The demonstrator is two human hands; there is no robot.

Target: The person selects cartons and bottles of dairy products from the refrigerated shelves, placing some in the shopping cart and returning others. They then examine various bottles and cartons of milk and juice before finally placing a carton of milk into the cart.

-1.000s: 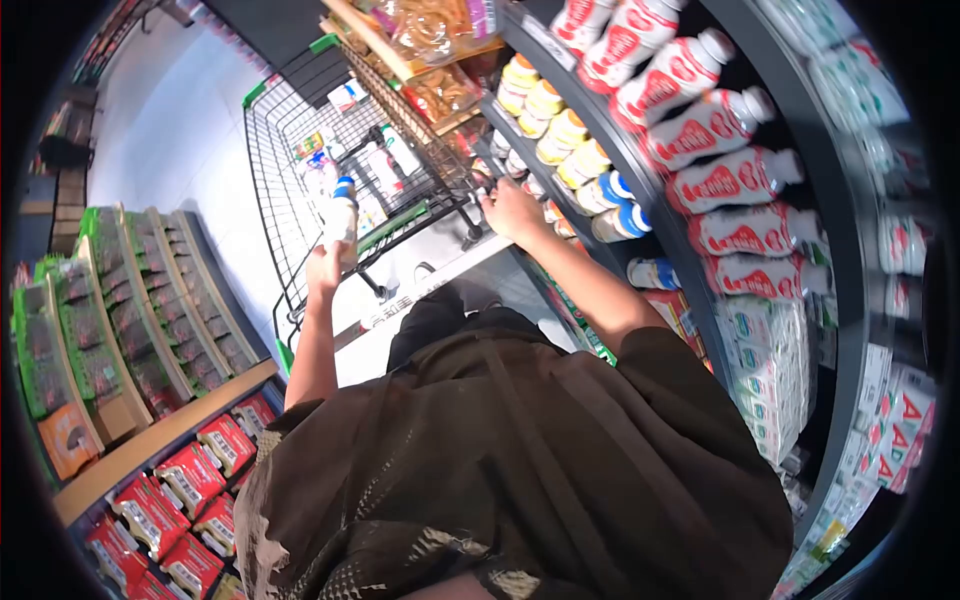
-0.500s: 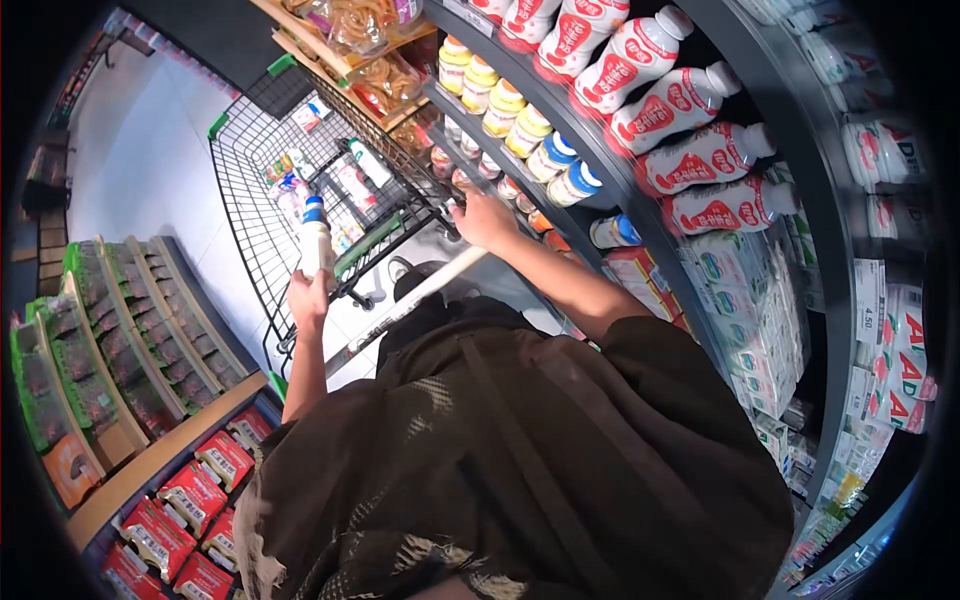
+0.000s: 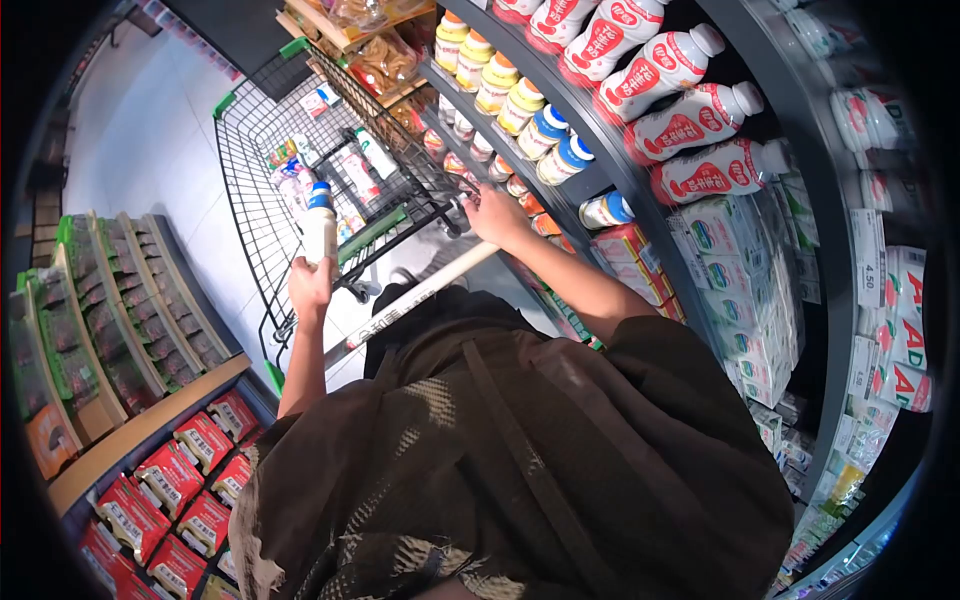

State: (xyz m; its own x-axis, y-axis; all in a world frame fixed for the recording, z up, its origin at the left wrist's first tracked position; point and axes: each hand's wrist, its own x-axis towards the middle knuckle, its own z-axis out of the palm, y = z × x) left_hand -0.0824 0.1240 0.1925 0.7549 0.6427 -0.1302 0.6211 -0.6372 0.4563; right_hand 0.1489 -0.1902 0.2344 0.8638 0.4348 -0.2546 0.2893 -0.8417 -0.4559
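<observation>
My left hand [image 3: 311, 287] is closed around the lower part of a white bottle with a blue cap [image 3: 320, 228], held cap up over the near left side of a black wire shopping cart [image 3: 240, 165]. Curled at the right end of the cart's pale handle bar [image 3: 410, 297], my right hand [image 3: 497, 217] grips the cart's corner; its fingertips are partly hidden. Inside the cart lie a white bottle with a green cap [image 3: 376, 153], a white-and-pink pack [image 3: 357, 176] and several colourful packages [image 3: 292, 180].
Close on the right, a curved shelf holds red-and-white bottles [image 3: 685, 122], yellow-labelled bottles [image 3: 497, 84] and wrapped cartons [image 3: 735, 270]. To the left stand red packs [image 3: 168, 475] and a tiered rack of green-edged packages [image 3: 115, 320]. Pale floor [image 3: 140, 130] extends beyond the cart.
The view has shifted slightly, and the nearby right shelf goods appear higher. The blue-capped bottle stays in my left hand, and my right hand stays on the cart.
</observation>
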